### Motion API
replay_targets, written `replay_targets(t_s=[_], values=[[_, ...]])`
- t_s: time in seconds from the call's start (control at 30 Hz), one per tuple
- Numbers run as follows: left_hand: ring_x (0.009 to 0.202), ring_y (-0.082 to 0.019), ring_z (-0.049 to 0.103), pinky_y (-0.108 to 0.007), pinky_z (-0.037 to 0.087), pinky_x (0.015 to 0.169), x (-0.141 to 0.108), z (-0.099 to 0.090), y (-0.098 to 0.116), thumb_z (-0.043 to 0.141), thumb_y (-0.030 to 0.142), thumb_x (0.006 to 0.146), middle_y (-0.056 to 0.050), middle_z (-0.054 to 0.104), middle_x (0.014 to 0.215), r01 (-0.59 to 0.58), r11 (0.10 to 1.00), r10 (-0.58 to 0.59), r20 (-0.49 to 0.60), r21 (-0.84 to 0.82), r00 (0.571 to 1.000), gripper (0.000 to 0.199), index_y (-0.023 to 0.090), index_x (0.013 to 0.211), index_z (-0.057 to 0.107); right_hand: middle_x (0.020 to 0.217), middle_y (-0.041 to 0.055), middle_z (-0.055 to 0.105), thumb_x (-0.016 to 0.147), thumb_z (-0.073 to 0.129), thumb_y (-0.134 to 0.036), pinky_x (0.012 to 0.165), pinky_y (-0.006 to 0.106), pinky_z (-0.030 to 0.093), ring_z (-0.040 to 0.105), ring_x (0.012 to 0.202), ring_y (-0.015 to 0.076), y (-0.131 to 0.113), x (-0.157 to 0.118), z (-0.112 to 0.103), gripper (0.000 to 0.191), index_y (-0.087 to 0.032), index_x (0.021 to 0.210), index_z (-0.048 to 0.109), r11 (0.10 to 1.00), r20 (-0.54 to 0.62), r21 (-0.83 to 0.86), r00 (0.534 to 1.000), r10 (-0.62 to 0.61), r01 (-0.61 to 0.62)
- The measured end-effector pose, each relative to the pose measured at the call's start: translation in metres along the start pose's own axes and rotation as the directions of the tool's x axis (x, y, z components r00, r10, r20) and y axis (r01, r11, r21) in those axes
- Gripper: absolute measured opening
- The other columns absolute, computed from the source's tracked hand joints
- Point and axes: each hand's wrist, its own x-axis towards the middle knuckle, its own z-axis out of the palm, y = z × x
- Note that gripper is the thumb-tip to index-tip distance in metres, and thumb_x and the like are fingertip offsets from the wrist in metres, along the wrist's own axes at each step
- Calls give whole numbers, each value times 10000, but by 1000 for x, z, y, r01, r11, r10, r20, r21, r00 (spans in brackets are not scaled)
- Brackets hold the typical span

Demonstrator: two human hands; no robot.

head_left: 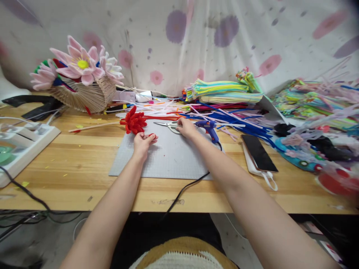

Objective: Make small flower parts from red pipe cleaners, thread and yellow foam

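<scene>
My left hand (142, 145) is closed in a pinch on a small red fuzzy piece (152, 135), mostly covered by the fingers. Just beyond it lies a red pipe-cleaner flower (135, 121) with layered petals. My right hand (186, 127) has its fingers closed at the handles of a pair of scissors (166, 124), whose blades point left over the grey cutting mat (168, 160). A blue glue gun (208, 128) rests to the right of that hand, its black cord running down across the mat's edge.
Bundles of coloured pipe cleaners (224, 89) line the back. A woven basket (86, 97) with pink flowers stands at the back left, near a white power strip (30, 145). To the right lie a phone (259, 153) and a pile of craft pieces (308, 145).
</scene>
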Motion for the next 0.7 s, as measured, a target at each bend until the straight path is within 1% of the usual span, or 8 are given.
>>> replay_targets(t_s=[0.1, 0.17, 0.2, 0.3, 0.43, 0.5, 0.63, 0.7], values=[[570, -143, 645, -259, 510, 575, -1, 1, -2, 730, 166, 502, 114, 501, 534, -25, 999, 25, 2, 42, 1000, 528, 216, 738, 260, 896, 98, 586, 727, 576, -267, 772, 323, 369, 496, 890, 223, -3, -3, 0, 111, -177, 773, 534, 997, -150, -32, 986, -67, 63], [562, -151, 646, -263, 507, 559, -2, 2, -3, 725, 164, 503, 116, 500, 539, -41, 997, 41, 2, 72, 999, 533, 220, 745, 253, 785, 73, 575, 765, 494, -261, 717, 303, 362, 494, 800, 200, -5, -14, 0, 112, -188, 680, 501, 998, -212, 9, 975, -66, 70], [558, -154, 646, -262, 505, 552, -3, 3, -4, 720, 160, 505, 119, 497, 537, -49, 995, 49, 4, 83, 999, 533, 222, 747, 249, 715, 52, 556, 772, 462, -258, 671, 286, 353, 486, 735, 182, -7, -21, 1, 147, -195, 639, 472, 997, -206, 57, 977, -45, 58], [542, -155, 641, -255, 499, 538, -3, 4, -7, 697, 142, 514, 122, 500, 531, -66, 992, 63, 26, 108, 998, 525, 225, 751, 237, 569, -4, 465, 775, 433, -300, 565, 248, 299, 422, 583, 133, -14, -42, 5, 224, -200, 578, 394, 966, -106, 259, 994, 32, -3], [519, -141, 628, -247, 494, 529, -5, 5, -10, 662, 128, 535, 115, 525, 524, -81, 987, 74, 52, 138, 996, 490, 226, 755, 236, 522, -29, 359, 789, 415, -418, 537, 241, 270, 356, 530, 111, -21, -55, 12, 330, -202, 552, 336, 880, -46, 471, 995, 91, -58], [524, -140, 629, -244, 488, 524, -5, 6, -10, 657, 131, 542, 108, 543, 537, -82, 985, 75, 51, 154, 996, 484, 227, 762, 237, 527, -33, 359, 798, 395, -457, 544, 240, 279, 354, 531, 112, -23, -57, 15, 347, -206, 565, 337, 852, -25, 521, 997, 73, -49], [567, -149, 643, -247, 485, 544, -5, 6, -9, 671, 149, 543, 91, 571, 578, -76, 984, 69, 46, 163, 997, 497, 229, 778, 241, 567, -39, 420, 796, 394, -464, 589, 240, 318, 400, 569, 116, -22, -58, 17, 298, -214, 635, 365, 828, 1, 561, 1000, 29, -25], [577, -153, 645, -249, 483, 549, -5, 6, -10, 679, 160, 540, 84, 576, 588, -75, 983, 67, 50, 169, 996, 498, 229, 775, 245, 586, -45, 447, 780, 413, -463, 586, 238, 329, 418, 568, 112, -21, -59, 17, 265, -219, 684, 372, 784, 21, 620, 999, 35, -41]])
